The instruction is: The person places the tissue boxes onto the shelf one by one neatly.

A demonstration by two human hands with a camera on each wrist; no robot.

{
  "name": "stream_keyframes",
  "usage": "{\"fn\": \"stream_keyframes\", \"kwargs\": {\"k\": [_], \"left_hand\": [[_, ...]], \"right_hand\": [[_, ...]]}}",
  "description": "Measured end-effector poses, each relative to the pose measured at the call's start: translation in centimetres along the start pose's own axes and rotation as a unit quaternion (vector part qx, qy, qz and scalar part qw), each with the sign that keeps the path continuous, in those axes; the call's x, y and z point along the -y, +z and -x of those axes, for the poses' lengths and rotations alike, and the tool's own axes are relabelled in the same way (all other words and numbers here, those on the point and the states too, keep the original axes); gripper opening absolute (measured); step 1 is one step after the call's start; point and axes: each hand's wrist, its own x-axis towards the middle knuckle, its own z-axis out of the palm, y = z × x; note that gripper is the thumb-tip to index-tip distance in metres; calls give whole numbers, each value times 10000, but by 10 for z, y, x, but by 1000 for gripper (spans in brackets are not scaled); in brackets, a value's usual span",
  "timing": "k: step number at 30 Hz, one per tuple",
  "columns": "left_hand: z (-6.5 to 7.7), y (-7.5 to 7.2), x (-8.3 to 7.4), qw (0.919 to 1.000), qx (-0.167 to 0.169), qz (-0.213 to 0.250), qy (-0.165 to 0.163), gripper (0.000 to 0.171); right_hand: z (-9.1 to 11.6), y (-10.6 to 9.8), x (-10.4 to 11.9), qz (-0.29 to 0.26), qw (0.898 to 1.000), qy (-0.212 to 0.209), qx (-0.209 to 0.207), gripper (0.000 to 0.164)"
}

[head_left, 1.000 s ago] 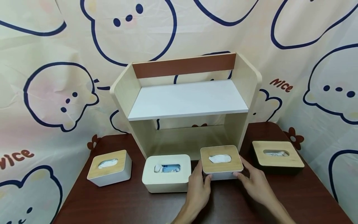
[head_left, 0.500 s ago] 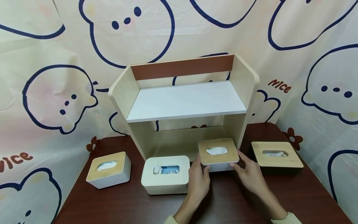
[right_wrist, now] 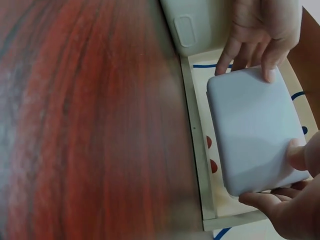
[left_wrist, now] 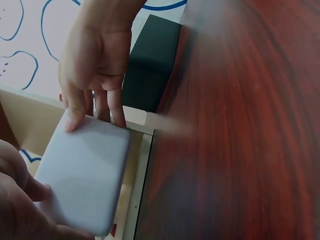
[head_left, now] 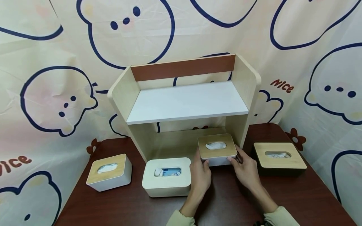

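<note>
Both hands hold a white tissue box with a wooden lid (head_left: 217, 151) by its two short sides, at the front of the lower compartment of a small shelf unit (head_left: 181, 102). The left hand (head_left: 200, 174) grips its left side, thumb on the front face. On the right side the right hand (head_left: 245, 168) grips it the same way. In the left wrist view the box's white front (left_wrist: 90, 170) sits between both hands. The right wrist view shows that white face (right_wrist: 255, 125) too, with the shelf's bottom edge beneath it. Most fingertips are hidden behind the box.
Left of the hands stands a cream tissue box (head_left: 167, 185), close to the left hand. Farther left is a white tissue box with wooden top (head_left: 113, 180). A dark green tissue box with wooden lid (head_left: 280, 157) stands right, near the right hand. Dark wood tabletop (head_left: 226, 204) lies below.
Both hands have moved the held tissue box away from the person and slightly left, into the front of the lower compartment. The other boxes stay put; the head view shifts slightly.
</note>
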Motion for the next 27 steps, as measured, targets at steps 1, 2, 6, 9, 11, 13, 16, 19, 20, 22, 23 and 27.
{"fn": "stream_keyframes", "kwargs": {"k": [1,2,6,9,11,13,16,19,20,22,23,27], "left_hand": [[-1,1,0,10000,-20,29,-39,60],[-2,2,0,10000,-44,39,-73,61],[-5,7,2,9997,-129,39,-197,60],[-5,10,5,9995,-266,-39,-162,59],[-6,12,7,9993,-341,-68,-119,58],[-7,14,9,9992,-378,-89,-86,56],[-10,16,12,9993,-347,-48,-111,53],[-12,17,14,9994,-304,-47,-169,52],[-13,17,14,9994,-306,-66,-166,52],[-14,18,14,9993,-304,-97,-171,53],[-15,18,14,9993,-296,-110,-180,54],[-15,18,15,9995,-235,-52,-228,56]], "right_hand": [[-1,2,0,36,10000,58,-46,61],[-1,3,0,45,9999,117,-83,62],[-3,10,-1,-39,9994,304,-184,63],[-4,14,-2,-147,9990,343,-232,64],[-5,17,-3,-181,9989,340,-256,64],[-5,18,-3,-153,9989,338,-279,64],[-6,20,-4,-14,9989,376,-286,63],[-7,23,-5,200,9985,441,-256,63],[-8,23,-5,267,9983,447,-252,62],[-9,23,-5,355,9980,464,-248,62],[-9,23,-5,397,9978,472,-260,62],[-10,21,-2,451,9975,484,-258,61]]}}
